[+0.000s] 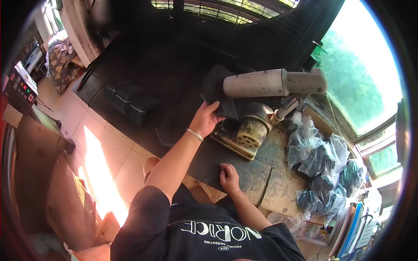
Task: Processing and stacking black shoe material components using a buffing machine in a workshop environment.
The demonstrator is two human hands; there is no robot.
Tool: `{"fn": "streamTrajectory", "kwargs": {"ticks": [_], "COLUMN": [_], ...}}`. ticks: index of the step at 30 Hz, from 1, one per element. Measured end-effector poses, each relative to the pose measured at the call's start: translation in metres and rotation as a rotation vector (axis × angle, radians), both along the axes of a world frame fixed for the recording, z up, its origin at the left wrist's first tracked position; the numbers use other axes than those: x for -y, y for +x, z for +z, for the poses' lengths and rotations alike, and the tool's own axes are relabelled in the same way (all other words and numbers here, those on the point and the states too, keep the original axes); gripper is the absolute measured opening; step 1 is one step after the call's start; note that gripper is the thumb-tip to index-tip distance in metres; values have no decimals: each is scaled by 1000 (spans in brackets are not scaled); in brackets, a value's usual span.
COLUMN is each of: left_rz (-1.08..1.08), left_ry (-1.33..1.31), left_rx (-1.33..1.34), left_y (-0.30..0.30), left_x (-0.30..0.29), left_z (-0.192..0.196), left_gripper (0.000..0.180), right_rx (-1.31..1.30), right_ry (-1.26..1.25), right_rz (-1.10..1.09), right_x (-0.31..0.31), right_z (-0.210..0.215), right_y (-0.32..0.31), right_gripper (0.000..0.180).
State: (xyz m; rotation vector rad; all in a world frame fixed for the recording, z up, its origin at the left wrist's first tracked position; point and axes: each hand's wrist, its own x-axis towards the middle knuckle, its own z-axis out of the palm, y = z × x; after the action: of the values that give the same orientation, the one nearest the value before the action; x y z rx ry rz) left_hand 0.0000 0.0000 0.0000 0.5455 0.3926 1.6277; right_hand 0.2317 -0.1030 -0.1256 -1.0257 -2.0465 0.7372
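Note:
My left hand (207, 119) is closed on a dark flat piece (221, 89), thumb on top and fingers tucked around its lower edge. The piece is tilted up in front of the end of a beige ribbed cylinder (254, 84), which sits on a jointed arm; whether they touch I cannot tell. Below that arm a worn, round-topped base unit (252, 130) stands on a plate, just right of the piece. My right hand (229, 178) lies on the near edge of the worktable (254, 176), its fingers loosely curled with nothing visible in them.
Knotted clear plastic bags (320, 152) of dark contents crowd the table's right side by the window. A dark bundle (130, 102) lies on the dark surface at left. Further left stand a control box (21, 89) with lit buttons and a brown panel (37, 174).

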Motion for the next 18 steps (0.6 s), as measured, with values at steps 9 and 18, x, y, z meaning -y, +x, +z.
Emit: {"fn": "streamTrajectory", "kwargs": {"ticks": [9, 18], "left_rz": [22, 2], "left_ry": [-9, 22], "left_rx": [9, 34], "left_y": [1, -4], "left_x": [26, 54], "left_z": [-7, -17], "left_gripper": [34, 37], "right_rx": [4, -4], "right_ry": [4, -7], "right_rz": [8, -1], "right_x": [-3, 1], "right_z": [4, 2], "right_y": [1, 0], "right_gripper": [26, 26]}}
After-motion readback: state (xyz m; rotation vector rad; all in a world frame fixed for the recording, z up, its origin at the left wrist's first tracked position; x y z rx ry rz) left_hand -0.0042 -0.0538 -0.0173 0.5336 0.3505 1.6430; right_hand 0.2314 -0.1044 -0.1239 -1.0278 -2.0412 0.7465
